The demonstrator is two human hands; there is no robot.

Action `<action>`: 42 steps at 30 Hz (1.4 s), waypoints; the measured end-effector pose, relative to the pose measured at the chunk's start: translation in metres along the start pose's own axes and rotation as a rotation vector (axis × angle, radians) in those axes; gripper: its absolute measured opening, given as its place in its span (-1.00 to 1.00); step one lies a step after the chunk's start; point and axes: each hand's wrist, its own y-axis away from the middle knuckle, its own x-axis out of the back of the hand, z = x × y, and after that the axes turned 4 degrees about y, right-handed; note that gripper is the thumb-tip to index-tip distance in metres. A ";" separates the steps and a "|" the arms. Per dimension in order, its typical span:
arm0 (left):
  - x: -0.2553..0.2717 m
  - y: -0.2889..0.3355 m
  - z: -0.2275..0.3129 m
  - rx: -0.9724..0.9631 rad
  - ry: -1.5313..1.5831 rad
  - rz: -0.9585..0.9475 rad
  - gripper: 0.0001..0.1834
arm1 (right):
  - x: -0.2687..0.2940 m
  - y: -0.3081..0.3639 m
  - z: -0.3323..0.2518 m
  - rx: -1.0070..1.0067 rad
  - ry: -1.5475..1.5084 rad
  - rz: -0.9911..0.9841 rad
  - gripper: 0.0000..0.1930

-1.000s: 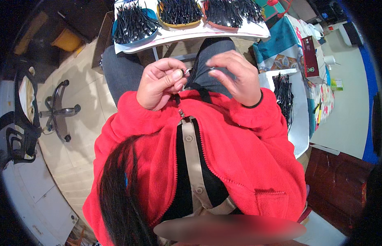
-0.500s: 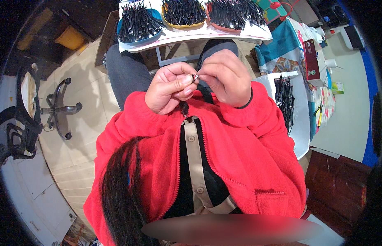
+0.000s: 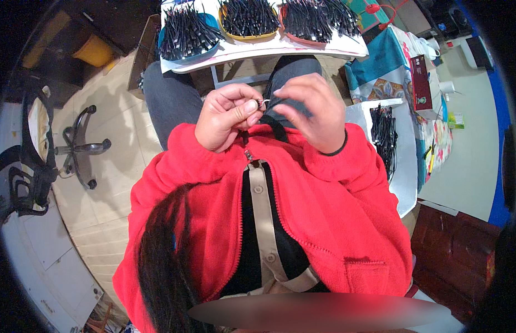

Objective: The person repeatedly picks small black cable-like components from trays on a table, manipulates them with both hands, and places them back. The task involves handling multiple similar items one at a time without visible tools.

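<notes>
Above my lap, my left hand [image 3: 225,117] is closed, thumb against the fingers, pinching a thin black cable. Its short end with light wire strands [image 3: 263,103] pokes out past the thumb tip; the rest is mostly hidden by the hand. Just to the right, my right hand [image 3: 318,115] is held with thumb and fingers apart and a gap between it and the wire end. I see nothing in it. Beyond both hands, bundles of black cables [image 3: 188,33] fill several bins on a white table.
The white table [image 3: 241,51] carries a blue bin [image 3: 201,54], a yellow bin [image 3: 252,36] and a reddish bin [image 3: 306,42]. At right, a white tray [image 3: 405,166] holds more black cables [image 3: 384,136], beside a dark red box [image 3: 424,86]. A wheeled chair base [image 3: 83,149] stands left.
My right hand has let go of the wire end and drawn back slightly to the right, its fingers spreading. My left hand keeps its pinch almost in place.
</notes>
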 end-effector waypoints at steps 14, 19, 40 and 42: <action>-0.009 -0.014 0.015 0.097 0.027 0.014 -0.87 | 0.007 -0.016 0.006 -0.669 -0.850 -0.263 -0.84; -0.011 -0.031 0.033 0.313 0.482 -0.245 -0.84 | 0.022 -0.053 0.025 -0.013 -0.336 -0.115 -0.76; -0.024 -0.046 0.065 0.010 -0.129 0.019 -0.82 | -0.019 -0.068 0.015 -0.215 -0.602 0.099 -0.80; -0.022 -0.045 0.071 -0.037 -0.265 0.033 -0.82 | -0.028 -0.065 0.018 -0.272 -0.682 0.090 -0.81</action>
